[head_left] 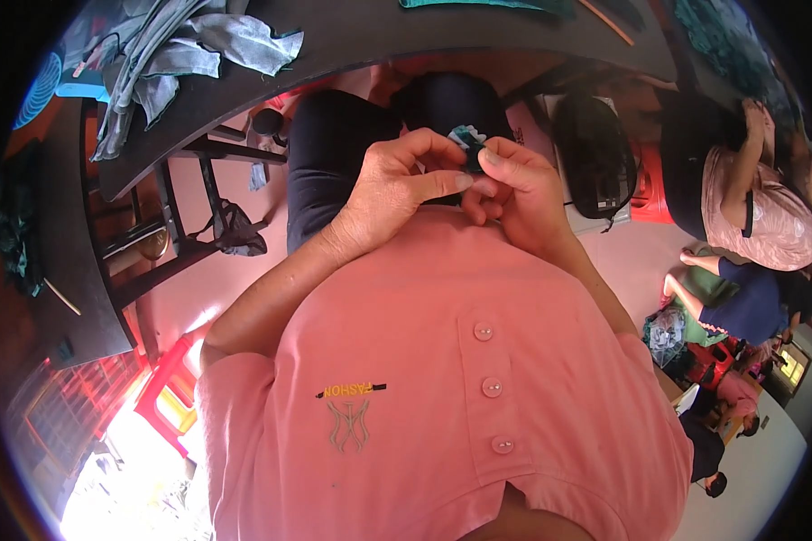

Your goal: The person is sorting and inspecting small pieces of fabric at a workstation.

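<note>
Both left hand (pixel 395 180) and right hand (pixel 529 187) pinch a teal scrap (pixel 468 142) at one o'clock; yellow lettering (pixel 347 391) marks the shirt (pixel 388 311) at seven.

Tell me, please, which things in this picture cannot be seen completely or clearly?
In the head view:
- Full shape of the small green-and-white piece: partly covered by the left hand and right hand.
- Far end of the green cloth: cut off by the upper edge.
- Lower-left area: washed out by glare.
- Hands of the distant person in pink: too small.
</note>
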Demonstrator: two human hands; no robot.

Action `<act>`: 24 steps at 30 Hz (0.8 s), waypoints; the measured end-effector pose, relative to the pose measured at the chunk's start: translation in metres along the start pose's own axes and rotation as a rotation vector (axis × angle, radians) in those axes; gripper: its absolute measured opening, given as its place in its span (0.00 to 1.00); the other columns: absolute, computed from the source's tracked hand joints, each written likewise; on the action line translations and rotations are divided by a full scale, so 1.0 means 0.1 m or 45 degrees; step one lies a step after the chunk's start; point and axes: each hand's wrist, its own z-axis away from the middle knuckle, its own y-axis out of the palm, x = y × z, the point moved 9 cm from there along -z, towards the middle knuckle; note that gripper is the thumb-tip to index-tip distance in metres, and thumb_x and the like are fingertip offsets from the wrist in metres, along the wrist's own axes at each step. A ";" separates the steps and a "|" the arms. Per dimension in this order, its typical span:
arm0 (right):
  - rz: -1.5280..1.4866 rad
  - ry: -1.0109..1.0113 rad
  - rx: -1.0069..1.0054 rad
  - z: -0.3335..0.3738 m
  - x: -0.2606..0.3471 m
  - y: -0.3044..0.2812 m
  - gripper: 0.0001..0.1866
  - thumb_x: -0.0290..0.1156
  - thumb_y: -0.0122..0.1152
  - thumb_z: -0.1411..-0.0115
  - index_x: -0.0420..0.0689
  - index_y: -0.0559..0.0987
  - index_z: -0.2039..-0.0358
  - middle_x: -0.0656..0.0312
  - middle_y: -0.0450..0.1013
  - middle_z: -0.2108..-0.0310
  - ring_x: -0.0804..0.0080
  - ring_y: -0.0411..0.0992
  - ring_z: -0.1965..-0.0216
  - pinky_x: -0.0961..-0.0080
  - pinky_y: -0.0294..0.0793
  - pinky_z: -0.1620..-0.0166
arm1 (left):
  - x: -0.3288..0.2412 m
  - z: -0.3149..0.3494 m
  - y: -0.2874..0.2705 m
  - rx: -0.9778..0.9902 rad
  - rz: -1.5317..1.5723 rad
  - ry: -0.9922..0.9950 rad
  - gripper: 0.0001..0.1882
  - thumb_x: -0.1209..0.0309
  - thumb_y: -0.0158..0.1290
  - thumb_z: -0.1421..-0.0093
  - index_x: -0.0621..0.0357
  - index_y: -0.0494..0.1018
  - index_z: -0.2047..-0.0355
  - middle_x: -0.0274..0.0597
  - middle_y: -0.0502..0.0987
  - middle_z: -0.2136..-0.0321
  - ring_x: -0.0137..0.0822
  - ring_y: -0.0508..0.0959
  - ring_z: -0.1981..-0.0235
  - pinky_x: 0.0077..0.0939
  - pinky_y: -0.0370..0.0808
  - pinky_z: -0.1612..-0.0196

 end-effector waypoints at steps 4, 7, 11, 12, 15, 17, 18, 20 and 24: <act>-0.074 0.096 0.101 0.01 -0.12 0.02 0.10 0.34 0.59 0.38 0.41 0.72 0.68 0.64 0.64 0.81 0.66 0.69 0.82 0.77 0.62 0.78 | 0.14 -0.09 -0.15 -0.173 0.174 -0.014 0.06 0.77 0.60 0.44 0.62 0.76 0.66 0.31 0.75 0.73 0.17 0.68 0.77 0.14 0.66 0.76; -0.116 0.125 0.162 0.02 -0.14 0.06 0.10 0.35 0.58 0.38 0.40 0.73 0.66 0.64 0.63 0.82 0.65 0.68 0.84 0.76 0.60 0.80 | -0.01 -0.10 -0.06 -0.056 0.058 0.229 0.07 0.79 0.59 0.44 0.63 0.75 0.65 0.32 0.73 0.72 0.19 0.69 0.74 0.17 0.66 0.76; -0.128 0.115 0.117 -0.01 -0.12 0.03 0.11 0.37 0.54 0.35 0.41 0.71 0.63 0.67 0.58 0.84 0.67 0.64 0.87 0.77 0.55 0.82 | -0.34 -0.05 0.02 -0.102 -0.399 0.680 0.09 0.82 0.58 0.46 0.64 0.74 0.64 0.40 0.73 0.71 0.32 0.72 0.72 0.24 0.70 0.72; -0.141 0.138 0.124 -0.01 -0.14 0.02 0.11 0.38 0.53 0.35 0.42 0.71 0.63 0.67 0.57 0.84 0.68 0.64 0.87 0.77 0.55 0.82 | -0.33 -0.07 0.03 -0.094 -0.405 0.678 0.09 0.82 0.58 0.46 0.64 0.74 0.64 0.40 0.73 0.71 0.32 0.72 0.72 0.24 0.70 0.72; -0.179 0.163 0.152 -0.02 -0.15 0.00 0.12 0.38 0.52 0.34 0.42 0.70 0.64 0.68 0.56 0.84 0.69 0.63 0.87 0.77 0.54 0.82 | -0.44 -0.05 0.07 -0.140 -0.576 0.911 0.09 0.82 0.58 0.47 0.64 0.73 0.64 0.44 0.73 0.71 0.40 0.73 0.72 0.28 0.71 0.70; -0.208 0.167 0.170 -0.02 -0.16 -0.03 0.12 0.39 0.52 0.34 0.43 0.69 0.65 0.69 0.55 0.84 0.69 0.62 0.87 0.77 0.54 0.82 | -0.44 -0.13 0.11 -0.052 -0.611 0.935 0.10 0.84 0.57 0.48 0.64 0.73 0.64 0.45 0.73 0.72 0.43 0.73 0.72 0.32 0.72 0.70; -0.260 0.197 0.204 -0.03 -0.18 -0.03 0.12 0.38 0.54 0.35 0.43 0.69 0.68 0.68 0.56 0.84 0.67 0.64 0.86 0.76 0.54 0.81 | -0.42 -0.18 0.12 -0.043 -0.610 0.931 0.10 0.84 0.57 0.48 0.64 0.73 0.64 0.45 0.73 0.72 0.43 0.73 0.72 0.32 0.72 0.70; -0.318 0.224 0.235 -0.04 -0.20 -0.03 0.12 0.38 0.56 0.36 0.43 0.69 0.70 0.67 0.57 0.84 0.66 0.65 0.85 0.76 0.53 0.81 | -0.44 -0.19 0.18 0.012 -0.605 1.042 0.10 0.85 0.55 0.48 0.64 0.73 0.65 0.45 0.72 0.72 0.43 0.73 0.73 0.32 0.72 0.72; -0.475 0.325 0.270 -0.05 -0.31 -0.08 0.12 0.37 0.57 0.37 0.46 0.67 0.72 0.68 0.56 0.85 0.68 0.63 0.85 0.76 0.54 0.80 | -0.41 -0.18 0.23 0.037 -0.622 1.092 0.10 0.86 0.54 0.49 0.64 0.72 0.66 0.45 0.71 0.74 0.43 0.72 0.75 0.32 0.71 0.74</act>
